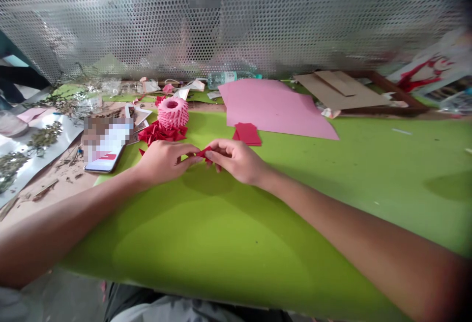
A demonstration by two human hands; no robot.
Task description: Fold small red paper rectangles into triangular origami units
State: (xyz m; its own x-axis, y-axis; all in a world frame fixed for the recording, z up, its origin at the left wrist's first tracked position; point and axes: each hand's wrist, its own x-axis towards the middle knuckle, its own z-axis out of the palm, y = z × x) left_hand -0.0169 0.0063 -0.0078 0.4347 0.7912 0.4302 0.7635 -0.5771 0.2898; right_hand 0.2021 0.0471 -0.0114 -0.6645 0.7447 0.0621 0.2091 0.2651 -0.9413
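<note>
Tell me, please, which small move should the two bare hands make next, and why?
Perhaps crease the small folded red paper piece more firmly: the bare left hand and bare right hand both pinch it, while pointed folded red paper pieces lie heaped just beyond the left hand.

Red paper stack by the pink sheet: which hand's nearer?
Right. The right hand is just on the near side of the red paper stack; the left hand is farther off, to the stack's left, on the near side too.
</note>
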